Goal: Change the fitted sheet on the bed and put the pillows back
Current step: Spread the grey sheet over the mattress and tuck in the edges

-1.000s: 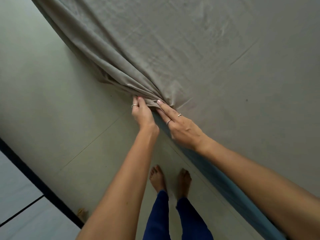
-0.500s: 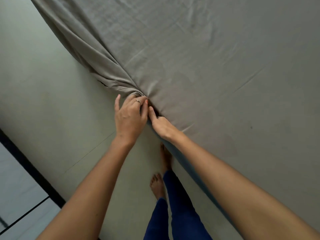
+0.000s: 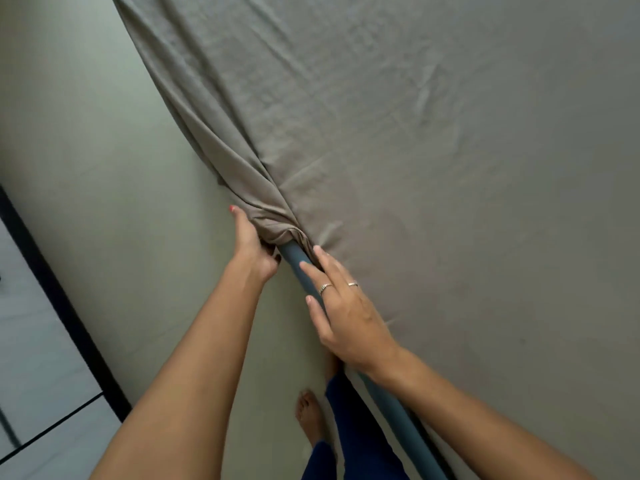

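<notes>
Left hand (image 3: pixel 251 242) now grips bunched sheet (image 3: pixel 398 140); right hand (image 3: pixel 346 313) released, flat on newly bared mattress edge (image 3: pixel 294 259)

Grey-taupe fitted sheet (image 3: pixel 398 140), spread across bed from 12 to 4 o'clock, faintly creased on top. Loose side hanging in long folds toward 10 o'clock, bunched into a tight knot near centre. Blue-grey mattress edge (image 3: pixel 294 261) bare below, running toward 5 o'clock.

- Left hand (image 3: pixel 251 242) reaches forward on a straight arm, fingers curled under in a grip, thumb stretched out.
- Right hand (image 3: pixel 343 308) lies palm-down, fingers (image 3: pixel 313 273) straight and spread.
</notes>
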A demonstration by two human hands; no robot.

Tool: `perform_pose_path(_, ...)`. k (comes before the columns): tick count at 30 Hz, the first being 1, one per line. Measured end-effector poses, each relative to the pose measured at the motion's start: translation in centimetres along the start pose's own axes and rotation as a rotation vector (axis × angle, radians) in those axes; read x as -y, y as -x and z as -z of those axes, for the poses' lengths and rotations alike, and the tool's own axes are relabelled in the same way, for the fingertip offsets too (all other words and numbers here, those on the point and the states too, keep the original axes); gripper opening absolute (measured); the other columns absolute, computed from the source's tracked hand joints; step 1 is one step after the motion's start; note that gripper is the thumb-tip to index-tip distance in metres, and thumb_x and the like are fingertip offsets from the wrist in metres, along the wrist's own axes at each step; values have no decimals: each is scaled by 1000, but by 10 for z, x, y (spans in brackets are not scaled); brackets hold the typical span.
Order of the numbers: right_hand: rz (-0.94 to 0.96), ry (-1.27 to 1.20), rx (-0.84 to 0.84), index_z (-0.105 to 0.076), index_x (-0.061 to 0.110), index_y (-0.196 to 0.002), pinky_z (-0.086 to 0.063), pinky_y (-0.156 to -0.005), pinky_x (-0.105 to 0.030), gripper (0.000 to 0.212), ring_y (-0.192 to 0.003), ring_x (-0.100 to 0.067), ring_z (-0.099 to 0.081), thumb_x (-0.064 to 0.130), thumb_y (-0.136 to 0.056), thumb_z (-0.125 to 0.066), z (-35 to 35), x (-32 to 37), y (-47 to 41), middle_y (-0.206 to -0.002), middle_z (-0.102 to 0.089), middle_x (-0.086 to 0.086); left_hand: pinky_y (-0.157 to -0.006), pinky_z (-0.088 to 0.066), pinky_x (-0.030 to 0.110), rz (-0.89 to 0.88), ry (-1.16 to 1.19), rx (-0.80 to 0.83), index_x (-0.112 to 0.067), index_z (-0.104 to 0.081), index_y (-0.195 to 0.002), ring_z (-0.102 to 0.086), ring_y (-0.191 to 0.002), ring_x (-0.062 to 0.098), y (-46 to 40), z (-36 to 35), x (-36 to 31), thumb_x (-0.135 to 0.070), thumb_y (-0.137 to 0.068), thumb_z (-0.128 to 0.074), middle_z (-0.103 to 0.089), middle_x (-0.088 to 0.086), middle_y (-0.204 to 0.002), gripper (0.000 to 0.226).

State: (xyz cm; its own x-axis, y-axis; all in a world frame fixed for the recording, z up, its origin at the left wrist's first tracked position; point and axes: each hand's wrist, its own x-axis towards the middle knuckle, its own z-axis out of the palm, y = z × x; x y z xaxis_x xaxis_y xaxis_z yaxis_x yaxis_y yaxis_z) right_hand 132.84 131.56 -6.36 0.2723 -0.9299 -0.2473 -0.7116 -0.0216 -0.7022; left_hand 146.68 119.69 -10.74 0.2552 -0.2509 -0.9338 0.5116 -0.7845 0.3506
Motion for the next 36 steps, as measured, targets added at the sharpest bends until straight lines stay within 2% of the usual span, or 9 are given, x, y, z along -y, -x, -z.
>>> perform_pose_path(4, 95, 9, -97, -38, 3, -144, -26, -114, -31, 54, -138, -28, -35, 22, -93, -41, 11, -1, -52, -153, -30, -18, -96, -48, 37, -367, -60, -196, -9, -57, -96, -61, -108, 28, -8, -21, -8, -38, -99, -45, -64, 11, -106, 31)
perform_pose_path(6, 81, -1, -105, -33, 5, -146, -27, -112, -31, 57, -140, -26, -33, 27, -94, -38, 18, 0, -67, -155, -27, -16, -87, -45, 35, -653, -325, -314, -3, -60, -94, -62, -100, 31, 3, -23, -8, -31, -100, -45, -67, 16, -100, 33)
perform_pose_path(9, 56, -93, -15, -25, 6, -149, -21, -117, -31, 60, -144, -20, -25, 30, -95, -36, 17, -1, -80, -157, -23, -12, -96, -42, 43, -1030, -680, -190, -5, -64, -92, -58, -103, 32, 23, -28, -10, -33, -100, -45, -69, 15, -104, 35)
perform_pose_path(13, 86, -107, 263, -16, 2, -151, -5, -120, -25, 61, -148, -16, -6, 25, -100, -41, 6, 0, -87, -159, -13, -14, -101, -37, 46, -1170, -962, -320, -11, -64, -85, -55, -109, 28, 11, -34, -47, -31, -95, -50, -65, 7, -106, 27)
perform_pose_path(18, -190, -196, 413, -1, 6, -153, -9, -119, -29, 78, -148, -19, -7, 53, -98, -32, -3, 22, -116, -160, -7, -11, -92, -44, 39, -1118, -1061, -343, -15, -68, -102, -58, -103, 23, 2, -10, -78, -35, -83, -69, -58, 3, -109, 27)
perform_pose_path(26, -659, -440, 330, -36, -3, -142, -25, -111, -37, 88, -139, -31, -32, 67, -94, -14, -16, 40, -176, -147, -39, -20, -90, -43, 29, -881, -922, -312, -12, -63, -115, -57, -110, 20, -11, 35, -58, -30, -91, -61, -60, 5, -119, 30)
perform_pose_path(29, -588, -381, 279, -34, 0, -145, -24, -111, -33, 75, -140, -29, -30, 58, -98, -22, -11, 45, -167, -149, -37, -18, -81, -39, 24, -628, -757, -265, -14, -66, -106, -59, -101, 19, -17, 45, -52, -29, -94, -57, -64, 2, -106, 22)
perform_pose_path(32, -280, -197, 230, -29, 7, -149, -17, -115, -28, 60, -144, -19, -22, 41, -100, -39, 1, 52, -134, -155, -28, -11, -81, -42, 30, -427, -467, -152, -17, -61, -101, -62, -101, 19, -25, 48, -53, -36, -98, -47, -66, 3, -110, 24)
perform_pose_path(36, -3, -1, 254, -32, 15, -148, -17, -118, -31, 52, -147, -17, -14, 33, -100, -43, 6, 53, -107, -160, -13, -6, -93, -38, 30, -225, -202, 1, -12, -47, -136, -53, -116, 16, -34, 16, -73, -61, -97, -28, -56, 4, -132, 66)
